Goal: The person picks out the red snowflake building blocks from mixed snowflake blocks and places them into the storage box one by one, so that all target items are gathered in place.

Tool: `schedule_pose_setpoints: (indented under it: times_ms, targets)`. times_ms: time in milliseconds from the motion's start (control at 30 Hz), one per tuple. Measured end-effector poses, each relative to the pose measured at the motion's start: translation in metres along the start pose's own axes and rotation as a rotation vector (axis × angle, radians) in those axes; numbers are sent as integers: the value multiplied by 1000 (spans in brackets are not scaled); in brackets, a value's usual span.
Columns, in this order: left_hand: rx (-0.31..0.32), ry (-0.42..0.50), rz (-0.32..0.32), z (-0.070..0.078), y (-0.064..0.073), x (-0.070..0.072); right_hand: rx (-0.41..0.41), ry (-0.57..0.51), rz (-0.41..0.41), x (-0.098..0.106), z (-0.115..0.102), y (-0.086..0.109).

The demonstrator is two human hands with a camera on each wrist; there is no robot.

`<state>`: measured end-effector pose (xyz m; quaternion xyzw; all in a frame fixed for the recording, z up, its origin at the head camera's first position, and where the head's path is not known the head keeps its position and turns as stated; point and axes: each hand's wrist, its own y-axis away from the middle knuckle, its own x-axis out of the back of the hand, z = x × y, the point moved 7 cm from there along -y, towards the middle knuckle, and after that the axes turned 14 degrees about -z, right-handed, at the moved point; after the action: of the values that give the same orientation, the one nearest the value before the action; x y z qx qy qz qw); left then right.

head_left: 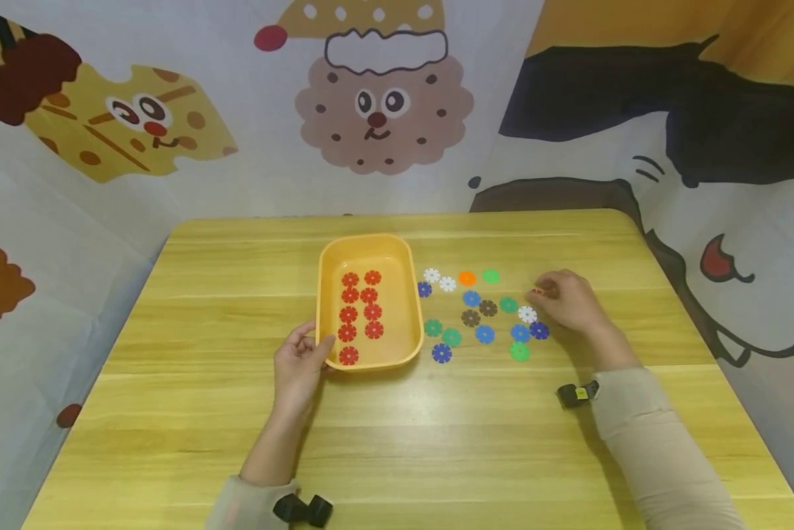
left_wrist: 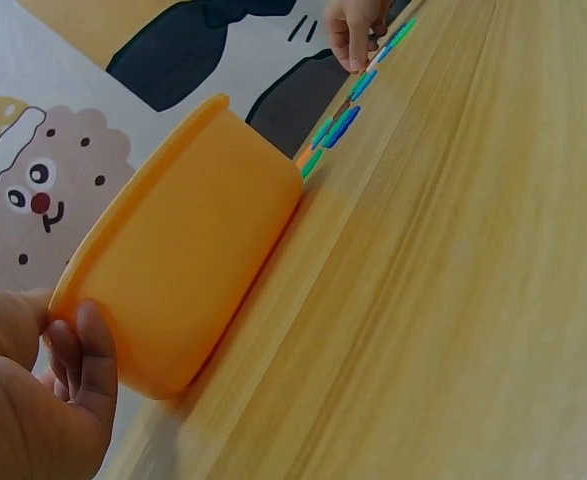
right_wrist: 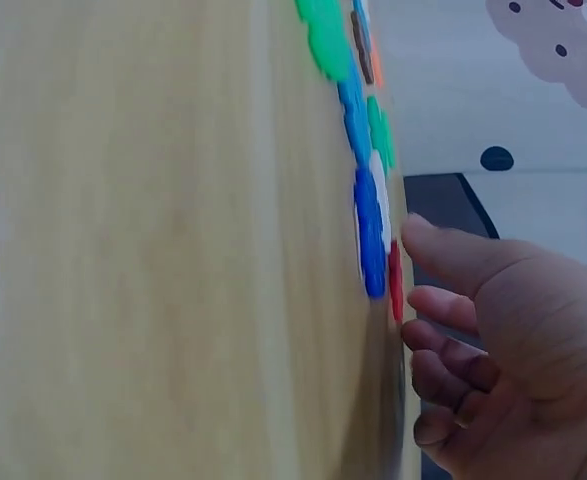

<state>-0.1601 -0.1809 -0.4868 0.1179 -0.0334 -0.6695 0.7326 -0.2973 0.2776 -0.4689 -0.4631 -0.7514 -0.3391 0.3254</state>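
Note:
My left hand [head_left: 299,361] grips the lower left rim of an orange-yellow plastic tray [head_left: 410,353], thumb over the rim and fingers against the outer wall. Several red flower-shaped discs [head_left: 348,314] lie in two columns inside it; in the left wrist view only the tray's outside [left_wrist: 188,260] shows. To the right, my right hand [head_left: 569,300] has its thumb and index finger curled at a single red disc [head_left: 538,292], partly hidden by the fingers. The right wrist view shows that red disc [right_wrist: 396,280] edge-on, right at the fingertips, beside a dark blue disc [right_wrist: 370,235].
Between tray and right hand lie loose flower discs: white [head_left: 447,284], orange [head_left: 467,278], green [head_left: 451,337], blue [head_left: 485,334], brown [head_left: 470,318] and dark blue [head_left: 441,353]. The wooden table [head_left: 397,456] meets a cartoon-printed cloth [head_left: 251,184] along its back edge.

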Motion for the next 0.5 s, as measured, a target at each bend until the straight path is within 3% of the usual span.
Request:
schedule_pose_setpoints:
  times_ms: [267,500]
  targets:
    - [-8,-1,8,-1,-1,1,-47,-13,-83,-2,8,1]
    - [3,-4,1,0,-1,1,-40,-37,-81,-3,9,0]
